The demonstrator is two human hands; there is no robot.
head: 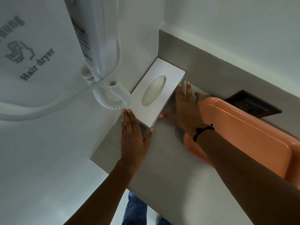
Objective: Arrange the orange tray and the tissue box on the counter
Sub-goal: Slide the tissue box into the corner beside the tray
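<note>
A white tissue box [168, 75] with an oval slot lies in the back left corner of the grey counter [162, 159], against the wall. My left hand [134, 140] rests flat on the counter, fingers spread, touching the box's near end. My right hand [186, 108] lies flat with fingers apart against the box's right long side. The orange tray [243, 132] sits on the counter to the right of the box, partly hidden under my right forearm.
A white wall-mounted hair dryer [97, 38] with a coiled cord [112, 98] hangs just left of the box. A dark wall socket [251, 103] sits behind the tray. The counter's front edge runs near my legs [134, 208].
</note>
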